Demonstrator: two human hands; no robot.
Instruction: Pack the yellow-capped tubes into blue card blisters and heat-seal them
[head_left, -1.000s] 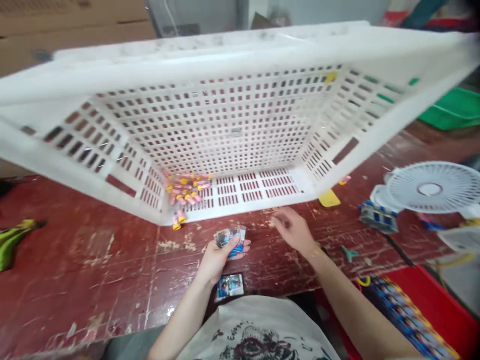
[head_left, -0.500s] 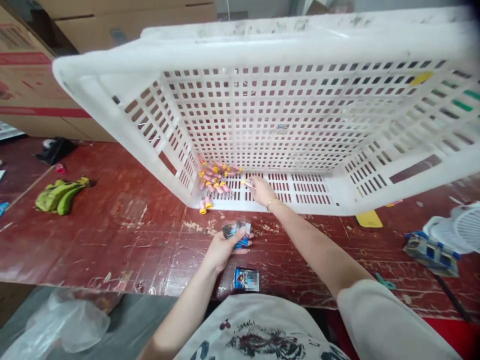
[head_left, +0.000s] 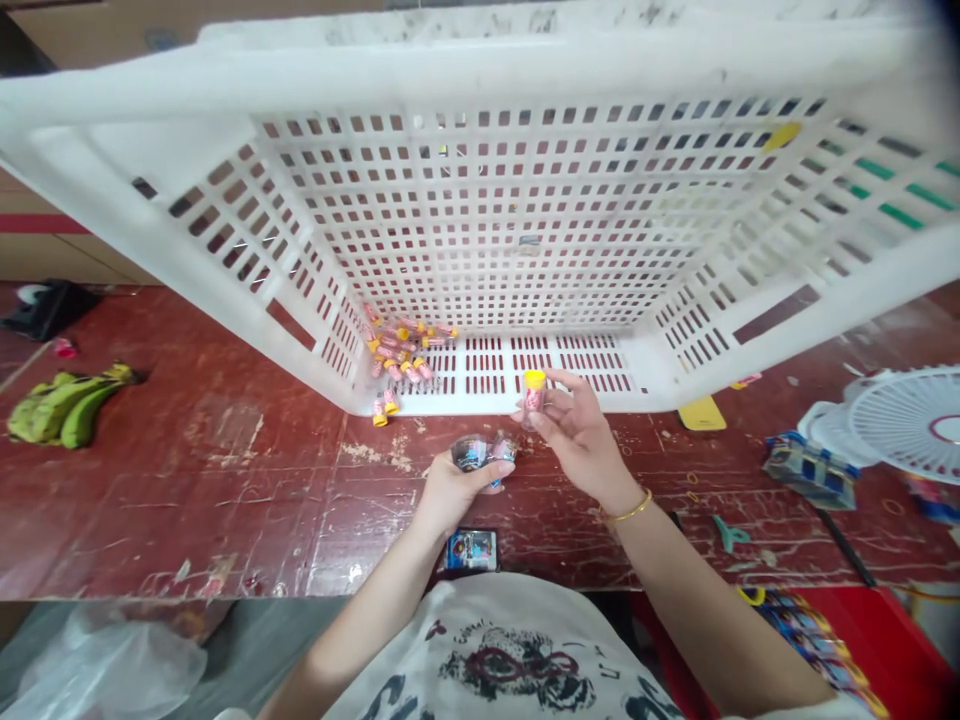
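- Near the middle of the red table [head_left: 225,480], the right hand [head_left: 581,440] pinches a small pink tube with a yellow cap [head_left: 534,392] between thumb and fingertips, held upright just in front of the crate's lower wall.
- Just left of it, the left hand [head_left: 454,485] is closed around a small bunch of clear printed packets [head_left: 480,452], thumb on top.
- A big white slotted crate [head_left: 480,70] stands tilted on the far side, its open mouth facing the person.
- A pile of matching tubes [head_left: 401,350] lies in the crate's lower left corner, and two more [head_left: 385,405] rest at its rim.
- One printed card [head_left: 471,549] lies flat at the near table edge, below the left hand.
- Bananas [head_left: 64,408] sit at the far left; a white fan [head_left: 900,420] and a blue stack of packets [head_left: 810,470] are at the right.
- A gold bangle [head_left: 626,513] circles the right wrist.
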